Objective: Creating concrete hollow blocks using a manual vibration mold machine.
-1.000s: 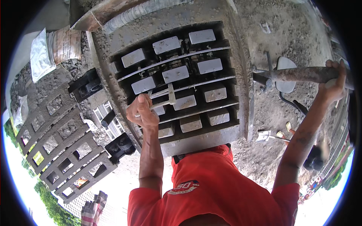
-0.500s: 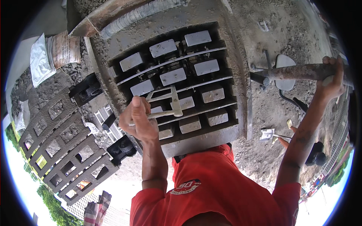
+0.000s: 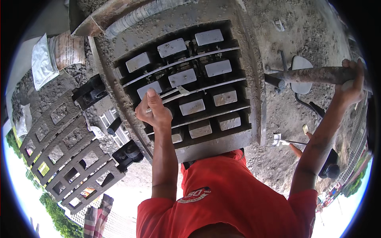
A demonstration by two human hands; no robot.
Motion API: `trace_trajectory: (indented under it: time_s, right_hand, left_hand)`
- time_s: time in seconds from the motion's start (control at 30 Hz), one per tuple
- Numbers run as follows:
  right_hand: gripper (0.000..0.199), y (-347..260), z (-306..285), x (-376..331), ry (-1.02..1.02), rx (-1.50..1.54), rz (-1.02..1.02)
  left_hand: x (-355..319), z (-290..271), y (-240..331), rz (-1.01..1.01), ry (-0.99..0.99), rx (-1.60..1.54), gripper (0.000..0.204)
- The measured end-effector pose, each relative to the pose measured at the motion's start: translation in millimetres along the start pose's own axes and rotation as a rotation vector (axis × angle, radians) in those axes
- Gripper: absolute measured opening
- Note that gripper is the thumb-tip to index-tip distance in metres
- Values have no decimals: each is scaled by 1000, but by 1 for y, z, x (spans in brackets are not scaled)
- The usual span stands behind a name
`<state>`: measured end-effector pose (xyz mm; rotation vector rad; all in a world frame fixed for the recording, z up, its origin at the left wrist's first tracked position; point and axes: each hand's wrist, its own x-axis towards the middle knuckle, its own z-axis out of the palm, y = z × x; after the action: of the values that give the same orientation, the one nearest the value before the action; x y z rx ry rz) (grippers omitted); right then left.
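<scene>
Pale, narrow tool (image 3: 182,91) gripped by left hand (image 3: 155,110) over gritty, rectangular-blocked metal frame (image 3: 214,146); rusted round bar (image 3: 317,75) clasped by right hand (image 3: 351,84), well apart (red shirt (image 3: 242,194) lettered).

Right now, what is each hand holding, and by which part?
The left hand holds a scraper-like tool by its handle end; the right hand grips a rusty pipe toward its outer end.

Here we are in what looks like an open-air block-making yard: a caked steel mould (image 3: 218,144) packed with cores (image 3: 183,78), hollow grey blocks (image 3: 58,133) in rows, a sack (image 3: 70,51), bare dusty ground (image 3: 307,39), and daylight on greenery (image 3: 59,218) beyond!
</scene>
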<state>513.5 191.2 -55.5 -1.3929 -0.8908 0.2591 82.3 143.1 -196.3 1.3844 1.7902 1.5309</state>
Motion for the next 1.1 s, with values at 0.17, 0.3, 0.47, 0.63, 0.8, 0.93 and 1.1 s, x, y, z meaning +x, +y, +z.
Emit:
trace_trajectory:
  time_s: [0.17,0.3,0.47,0.63,0.8,0.93,1.1]
  right_hand:
    - [27,8,-15,5,-135,-413,-218]
    - [26,-2,-2,-1,23,-10,-6]
    - [26,10,-19,10,-160,-487,-228]
    - [26,7,-13,10,-107,-217,-134]
    - [26,9,-15,7,-135,-487,-288]
    - [23,1,-16,3,-147,-361,-211]
    - [22,10,-13,5,-120,-457,-235]
  left_hand:
    - [17,-19,35,-46,-3,-309,51]
    - [0,-18,15,-15,-37,-282,47]
    - [0,-4,18,-162,4,-201,46]
    - [0,-9,10,-118,-33,-230,51]
    - [3,3,30,-256,-47,-224,49]
    - [6,-4,33,-193,14,-249,49]
    - [-6,2,-2,-443,-60,-234,38]
